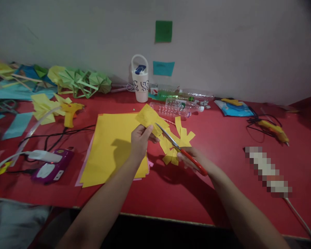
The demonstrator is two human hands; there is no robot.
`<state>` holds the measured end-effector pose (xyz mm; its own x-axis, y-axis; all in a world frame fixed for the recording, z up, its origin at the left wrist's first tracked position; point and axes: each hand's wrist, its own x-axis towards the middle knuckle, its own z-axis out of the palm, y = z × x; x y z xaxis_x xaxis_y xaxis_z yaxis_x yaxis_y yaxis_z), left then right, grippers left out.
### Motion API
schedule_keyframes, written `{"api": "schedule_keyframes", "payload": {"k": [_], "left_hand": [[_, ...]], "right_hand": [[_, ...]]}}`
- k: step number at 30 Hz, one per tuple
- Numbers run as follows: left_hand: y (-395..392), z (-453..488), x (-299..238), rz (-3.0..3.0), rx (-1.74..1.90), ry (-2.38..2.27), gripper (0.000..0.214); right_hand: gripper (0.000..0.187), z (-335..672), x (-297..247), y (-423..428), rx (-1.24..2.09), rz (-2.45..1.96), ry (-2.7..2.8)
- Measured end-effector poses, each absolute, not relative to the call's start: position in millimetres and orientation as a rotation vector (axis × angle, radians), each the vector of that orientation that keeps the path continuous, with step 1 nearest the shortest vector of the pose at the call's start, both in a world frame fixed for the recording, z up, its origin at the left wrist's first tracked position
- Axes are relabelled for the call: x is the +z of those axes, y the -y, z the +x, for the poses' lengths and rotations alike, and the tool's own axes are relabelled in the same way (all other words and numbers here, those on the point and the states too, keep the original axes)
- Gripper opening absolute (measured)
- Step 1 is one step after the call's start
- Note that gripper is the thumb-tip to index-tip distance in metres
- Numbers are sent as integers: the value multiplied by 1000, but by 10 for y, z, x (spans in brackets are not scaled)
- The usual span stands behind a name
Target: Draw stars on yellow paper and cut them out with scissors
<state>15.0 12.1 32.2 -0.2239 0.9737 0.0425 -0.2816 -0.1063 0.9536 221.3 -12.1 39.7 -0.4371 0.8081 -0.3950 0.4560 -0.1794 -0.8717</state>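
Since that small yellow paper piece [147, 116] by the far right corner of the yellow paper stack [106, 138] is probably light, bendy, tearable, I'd pinch its edge like the left hand [140, 142] does, right hand [200, 158] gripping red-handled metal scissors [186, 154].

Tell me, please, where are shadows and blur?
Head view, middle: shadows darken the yellow sheets beside the left hand and the red table below the right hand; head view, left: the purple box looks blurred; head view, right: a patch is pixelated.
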Motion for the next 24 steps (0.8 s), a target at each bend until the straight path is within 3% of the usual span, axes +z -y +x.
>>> {"api": "schedule_keyframes", "payload": {"k": [24], "left_hand": [[-123,190,250,922,1481,-1113,35]], "right_hand": [[56,2150,445,194,1648,-1344,1764]]}}
